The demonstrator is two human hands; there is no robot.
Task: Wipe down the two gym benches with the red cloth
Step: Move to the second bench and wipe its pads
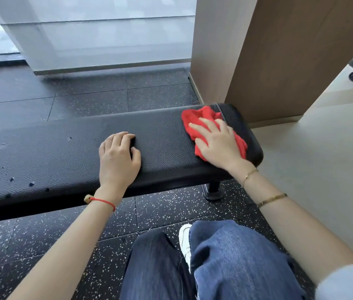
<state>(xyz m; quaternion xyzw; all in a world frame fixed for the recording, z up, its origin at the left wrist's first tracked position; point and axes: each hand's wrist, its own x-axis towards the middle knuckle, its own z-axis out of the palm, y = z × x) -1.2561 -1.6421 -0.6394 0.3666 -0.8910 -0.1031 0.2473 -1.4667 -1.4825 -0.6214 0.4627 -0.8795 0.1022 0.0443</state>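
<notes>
No text, label, brand or number can be read anywhere in view — nothing legible; no signs either.

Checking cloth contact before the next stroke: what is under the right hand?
The red cloth, bunched on the bench pad near its right end, lies under the right hand, whose spread fingers press it. The pad beneath the cloth is covered.

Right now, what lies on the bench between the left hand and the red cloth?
Head view: only bare black bench padding between the left hand and the red cloth under the right hand.
</notes>
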